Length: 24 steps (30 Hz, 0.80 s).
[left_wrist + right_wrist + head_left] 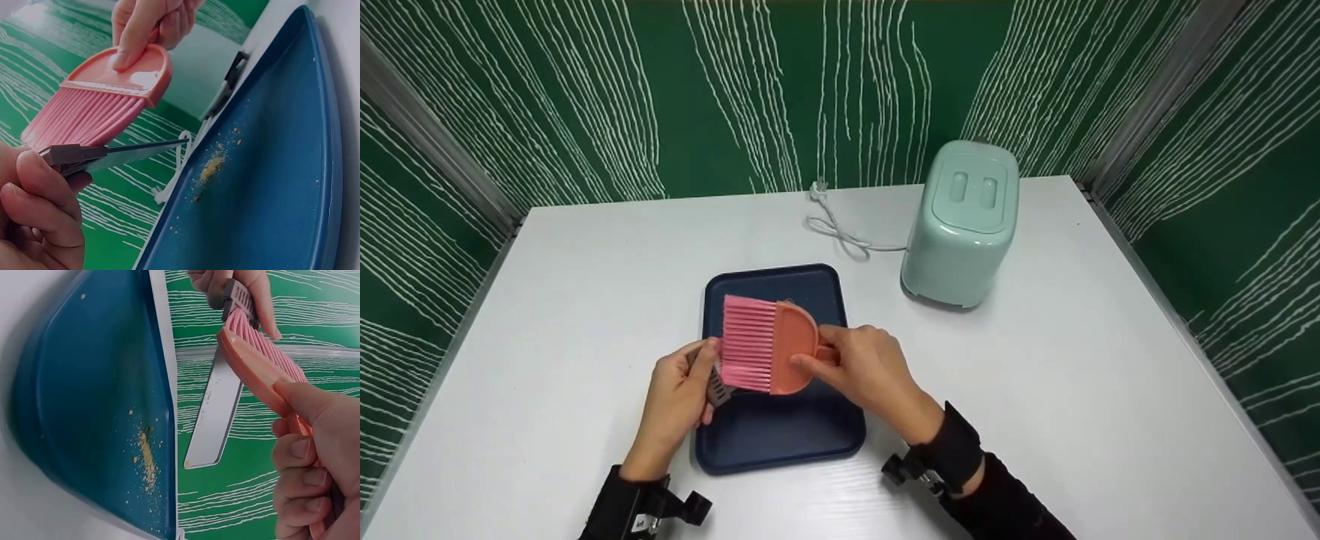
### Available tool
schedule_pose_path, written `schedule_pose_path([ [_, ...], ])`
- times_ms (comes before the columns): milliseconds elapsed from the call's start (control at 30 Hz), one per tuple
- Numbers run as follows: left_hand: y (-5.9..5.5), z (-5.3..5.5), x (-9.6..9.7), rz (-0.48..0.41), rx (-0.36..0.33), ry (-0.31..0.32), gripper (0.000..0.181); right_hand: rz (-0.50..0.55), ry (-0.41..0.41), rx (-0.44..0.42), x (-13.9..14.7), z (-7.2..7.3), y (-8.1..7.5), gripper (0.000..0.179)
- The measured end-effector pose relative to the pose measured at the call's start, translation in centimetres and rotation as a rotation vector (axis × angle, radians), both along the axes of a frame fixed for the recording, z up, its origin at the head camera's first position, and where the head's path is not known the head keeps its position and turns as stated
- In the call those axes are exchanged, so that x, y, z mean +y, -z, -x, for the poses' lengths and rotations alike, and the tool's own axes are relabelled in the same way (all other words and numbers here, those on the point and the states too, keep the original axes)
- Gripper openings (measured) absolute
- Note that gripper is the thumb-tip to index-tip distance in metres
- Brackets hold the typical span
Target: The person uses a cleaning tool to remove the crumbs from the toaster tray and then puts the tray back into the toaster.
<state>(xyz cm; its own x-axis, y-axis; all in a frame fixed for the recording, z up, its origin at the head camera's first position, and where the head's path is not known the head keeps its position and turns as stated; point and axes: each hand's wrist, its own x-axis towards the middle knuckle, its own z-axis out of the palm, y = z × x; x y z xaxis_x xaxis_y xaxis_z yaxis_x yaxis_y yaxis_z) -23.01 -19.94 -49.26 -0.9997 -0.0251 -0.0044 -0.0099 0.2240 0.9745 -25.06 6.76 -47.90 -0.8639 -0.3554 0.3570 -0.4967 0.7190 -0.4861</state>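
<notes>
My right hand [874, 371] grips the handle of an orange brush [795, 352], its thumb on the brush head. Pink bristles [748, 341] point left, toward my left hand [675, 390]. That hand pinches the brown slotted end [718, 390] of a crumb tray, whose long, thin metal plate [214, 422] appears in the right wrist view. The bristles lie against or close over the plate near its slotted end. Below both hands is a dark blue tray [780, 442]. Yellowish crumbs [212, 167] are scattered on it, with a small heap in the left wrist view.
A mint-green toaster [960, 225] stands on the white table [547, 360], right of and behind the blue tray. Its white cord [840, 232] lies loosely coiled, the plug [818, 193] near the back edge. Green walls with white lines [720, 97] enclose the table.
</notes>
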Motion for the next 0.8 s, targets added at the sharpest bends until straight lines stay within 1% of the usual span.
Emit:
schedule_pose_path([
  [233, -0.2, 0.0, 0.0, 0.024, 0.023, -0.033, 0.04, -0.061, 0.046, 0.049, 0.4, 0.4, 0.4, 0.046],
  [367, -0.2, 0.0, 0.0, 0.027, 0.034, -0.044, 0.041, -0.081, 0.081, 0.076, 0.7, 0.7, 0.6, 0.047],
  [567, -0.3, -0.2, -0.2, 0.011, 0.052, -0.056, 0.038, -0.12, 0.128, 0.138, 1.2, 1.1, 0.8, 0.048],
  [800, -0.3, -0.3, -0.2, 0.008, 0.062, -0.07, 0.038, -0.148, 0.167, 0.145, 1.7, 1.4, 0.8, 0.046],
])
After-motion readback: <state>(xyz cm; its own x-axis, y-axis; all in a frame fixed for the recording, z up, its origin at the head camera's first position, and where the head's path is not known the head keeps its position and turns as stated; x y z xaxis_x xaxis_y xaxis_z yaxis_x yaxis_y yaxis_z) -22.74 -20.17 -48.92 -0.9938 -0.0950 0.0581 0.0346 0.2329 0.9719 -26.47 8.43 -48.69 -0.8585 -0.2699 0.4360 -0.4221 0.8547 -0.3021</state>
